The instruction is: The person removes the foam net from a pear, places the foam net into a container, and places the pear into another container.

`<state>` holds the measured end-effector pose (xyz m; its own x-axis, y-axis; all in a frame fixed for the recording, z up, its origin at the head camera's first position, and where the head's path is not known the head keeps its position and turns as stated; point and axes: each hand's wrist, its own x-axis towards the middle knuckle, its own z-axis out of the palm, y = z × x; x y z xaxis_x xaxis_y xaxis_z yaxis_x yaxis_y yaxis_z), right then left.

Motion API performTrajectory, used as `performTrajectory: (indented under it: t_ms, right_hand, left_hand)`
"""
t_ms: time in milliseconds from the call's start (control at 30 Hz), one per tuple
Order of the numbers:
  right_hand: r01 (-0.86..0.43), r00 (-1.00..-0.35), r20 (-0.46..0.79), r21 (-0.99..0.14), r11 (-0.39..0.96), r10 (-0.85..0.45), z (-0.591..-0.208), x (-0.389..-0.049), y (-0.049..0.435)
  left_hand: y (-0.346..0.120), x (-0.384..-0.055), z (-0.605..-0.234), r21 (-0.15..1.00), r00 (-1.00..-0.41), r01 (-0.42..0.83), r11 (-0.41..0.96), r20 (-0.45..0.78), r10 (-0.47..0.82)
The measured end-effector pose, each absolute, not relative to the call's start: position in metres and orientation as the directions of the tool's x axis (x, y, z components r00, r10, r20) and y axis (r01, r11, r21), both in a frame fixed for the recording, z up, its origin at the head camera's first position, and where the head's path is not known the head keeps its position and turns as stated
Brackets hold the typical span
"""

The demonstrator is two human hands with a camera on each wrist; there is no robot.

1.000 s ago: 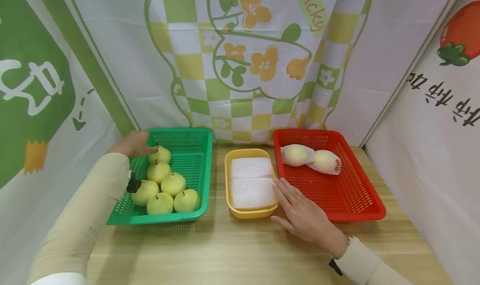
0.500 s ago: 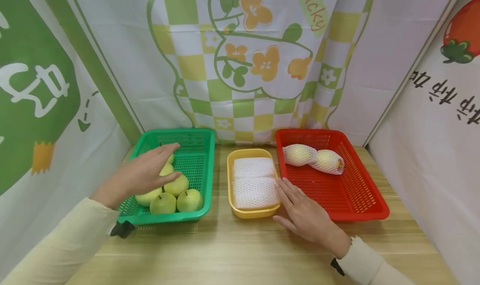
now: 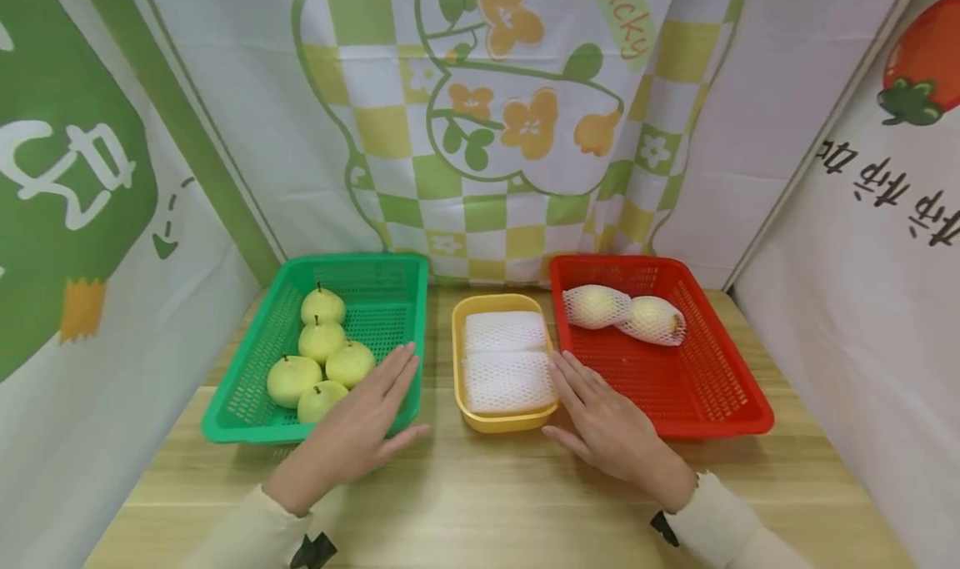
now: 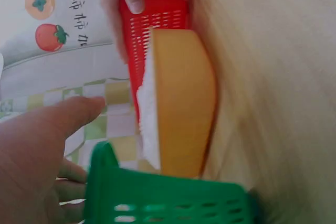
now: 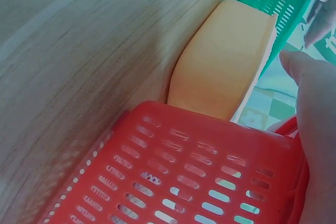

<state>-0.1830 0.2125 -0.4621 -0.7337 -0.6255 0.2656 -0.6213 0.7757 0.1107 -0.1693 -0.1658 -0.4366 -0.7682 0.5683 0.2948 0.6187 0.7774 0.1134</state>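
My left hand (image 3: 351, 437) is over the near right corner of the green basket (image 3: 217, 423), fingers straight, holding nothing. It overlaps the basket's front rim and covers part of the fruit there. Several yellow-green pears (image 3: 294, 381) with short stems lie in that basket. My right hand (image 3: 617, 431), its fingers straight too, has its fingertips at the right rim of the yellow container (image 3: 495, 426), next to the red basket (image 3: 720, 429). White foam net sleeves (image 3: 508, 381) fill the yellow container. Inside the red basket, two pears in white foam nets (image 3: 652, 320) lie end to end at the back left.
All three containers stand in a row on a wooden table (image 3: 480, 502), the yellow one (image 4: 184, 103) between the baskets. A printed curtain (image 3: 495, 219) hangs right behind them. White printed cloth walls (image 3: 862, 302) close in both sides.
My left hand has swept from the far left of the green basket rightward and toward me to its near right corner, uncovering the left and back pears. My right hand stays in place.
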Motion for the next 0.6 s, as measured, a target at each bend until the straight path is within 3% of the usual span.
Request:
performTrajectory:
  t_ms: [167, 300, 433, 600]
  right_hand:
    - [-0.647, -0.725, 0.238, 0.088, 0.758, -0.646, -0.459, -0.185, 0.207]
    - [-0.659, -0.751, 0.103, -0.077, 0.748, -0.652, -0.442, -0.186, 0.211]
    - [-0.552, -0.794, -0.116, -0.273, 0.788, -0.596, -0.406, -0.194, 0.218]
    - [-0.459, -0.823, -0.218, -0.289, 0.84, -0.525, -0.361, -0.223, 0.229]
  left_hand:
    - [-0.162, -0.166, -0.456, 0.017, -0.787, 0.574, 0.819, 0.29, 0.545]
    - [-0.159, -0.165, -0.464, -0.071, -0.781, 0.563, 0.823, 0.282, 0.558]
    - [-0.156, -0.167, -0.467, -0.104, -0.766, 0.563, 0.82, 0.308, 0.565]
    - [-0.155, -0.168, -0.469, -0.119, -0.764, 0.556, 0.822, 0.316, 0.563]
